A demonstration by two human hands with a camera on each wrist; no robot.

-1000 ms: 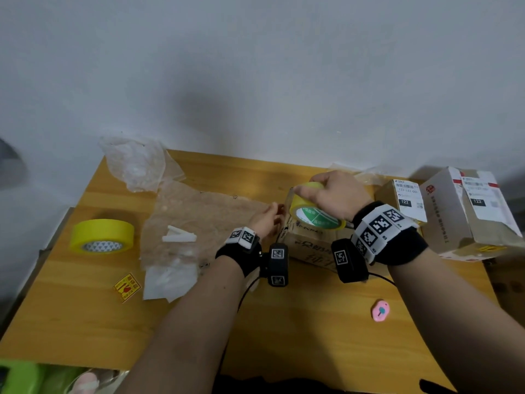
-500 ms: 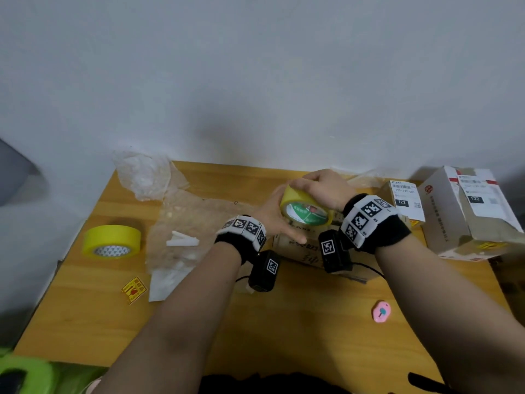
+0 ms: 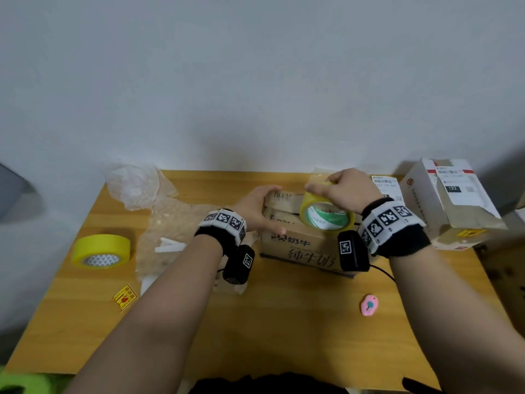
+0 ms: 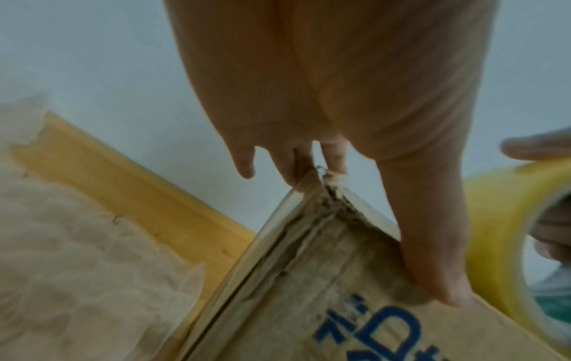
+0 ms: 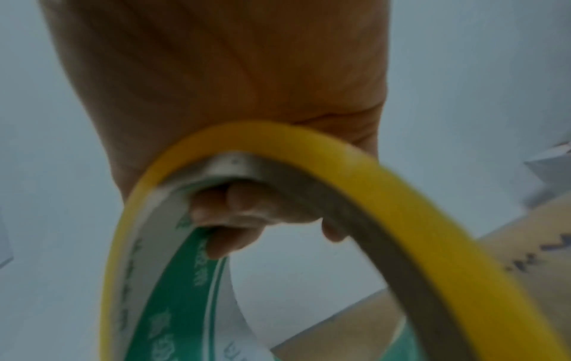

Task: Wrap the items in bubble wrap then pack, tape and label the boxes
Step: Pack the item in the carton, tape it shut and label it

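A brown cardboard box (image 3: 295,245) with blue print lies mid-table. My left hand (image 3: 255,207) grips its left end, with the thumb (image 4: 432,244) flat on the box (image 4: 309,305) top and the fingers over the far corner. My right hand (image 3: 345,189) holds a yellow tape roll (image 3: 326,216) with a green-and-white core on the box top. In the right wrist view the fingers (image 5: 235,215) curl inside the tape roll (image 5: 340,156), with the box (image 5: 525,246) behind it. The tape roll (image 4: 510,232) edges into the left wrist view at right.
A second yellow tape roll (image 3: 100,251) sits at the table's left. Bubble wrap (image 3: 170,220) with white scraps (image 3: 169,245) lies left of the box, and crumpled clear plastic (image 3: 133,186) behind it. A yellow sticker (image 3: 125,297) and a pink object (image 3: 368,305) lie near the front. Labelled boxes (image 3: 454,200) stand at right.
My right hand has carried the tape roll to the right along the box top. My left hand has left the roll and taken hold of the box's left end.
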